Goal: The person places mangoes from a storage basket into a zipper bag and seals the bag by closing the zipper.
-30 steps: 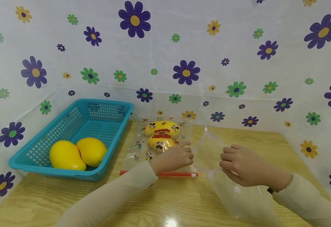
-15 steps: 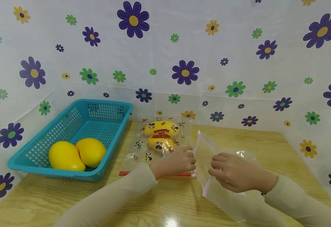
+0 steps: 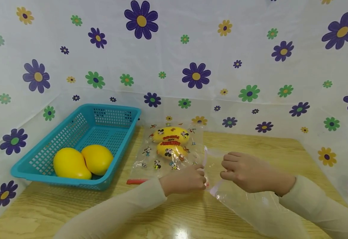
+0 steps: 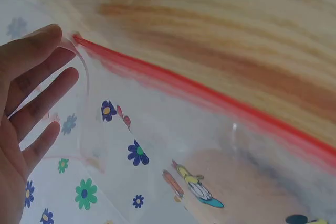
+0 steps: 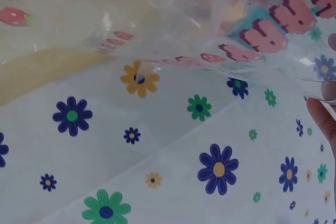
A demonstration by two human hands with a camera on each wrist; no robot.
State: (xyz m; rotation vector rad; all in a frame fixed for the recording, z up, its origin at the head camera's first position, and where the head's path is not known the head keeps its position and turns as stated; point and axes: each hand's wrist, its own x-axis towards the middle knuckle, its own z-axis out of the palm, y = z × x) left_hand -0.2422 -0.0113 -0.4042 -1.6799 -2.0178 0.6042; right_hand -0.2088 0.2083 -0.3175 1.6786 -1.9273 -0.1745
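A clear zip bag (image 3: 248, 209) with a pale pink seal stretches between my two hands over the table. My left hand (image 3: 185, 181) pinches the left side of its mouth; in the left wrist view, thumb and forefinger meet at the bag's edge and the other fingers spread. My right hand (image 3: 251, 172) grips the other side of the mouth. Pink lettering and strawberry prints (image 5: 283, 22) show on the bag in the right wrist view. Behind my left hand lies a cartoon-printed zip bag (image 3: 138, 169) with a red slider strip, holding two yellow mangoes (image 3: 172, 133).
On the left stands a blue plastic basket (image 3: 118, 154) with two yellow mangoes (image 3: 70, 164) at its near end. A white cloth (image 3: 168, 49) printed with flowers rises behind and beside the wooden table (image 3: 185, 212).
The clear bag's mouth has shifted left and lower, and its two sides look less spread. My right hand has moved a little left; the left hand has sunk slightly.
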